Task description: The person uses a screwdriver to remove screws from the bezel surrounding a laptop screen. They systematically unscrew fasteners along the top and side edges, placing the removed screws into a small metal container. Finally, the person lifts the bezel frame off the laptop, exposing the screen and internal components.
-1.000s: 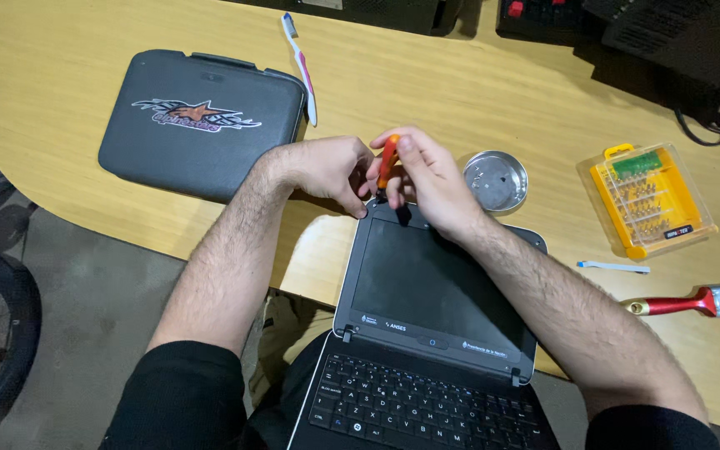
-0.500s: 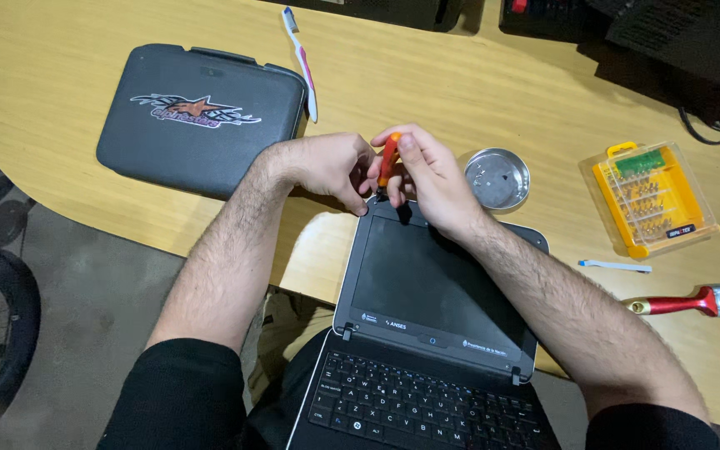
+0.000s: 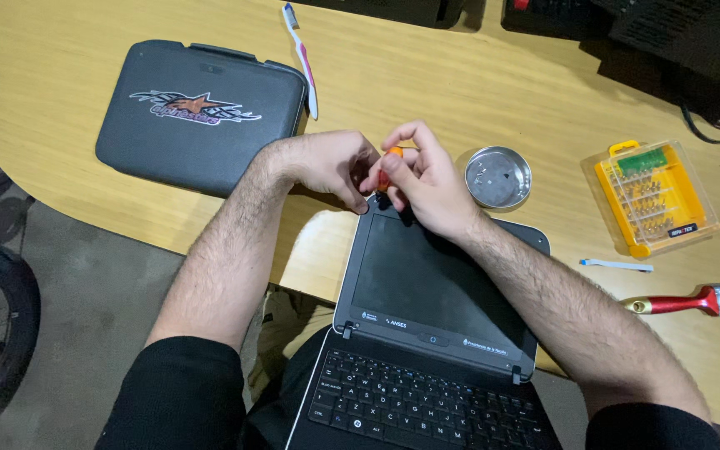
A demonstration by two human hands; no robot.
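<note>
A small dark laptop (image 3: 435, 283) lies open on my lap, its screen leaning back against the wooden table edge. My right hand (image 3: 427, 179) grips an orange-handled screwdriver (image 3: 389, 162), held upright at the screen's top left corner. My left hand (image 3: 331, 167) is curled beside it, fingertips touching the same corner of the bezel and the tool's lower end. The tool's tip is hidden by my fingers.
A round metal dish (image 3: 499, 177) sits just right of my hands. Further right lie a yellow bit set in a clear case (image 3: 650, 198), a small white stick (image 3: 616, 265) and a red-handled paintbrush (image 3: 693, 302). A grey case (image 3: 197, 117) and a toothbrush (image 3: 302, 58) lie at left.
Both hands stay at the screen's top left corner; the fingers of my right hand have shifted slightly around the screwdriver handle.
</note>
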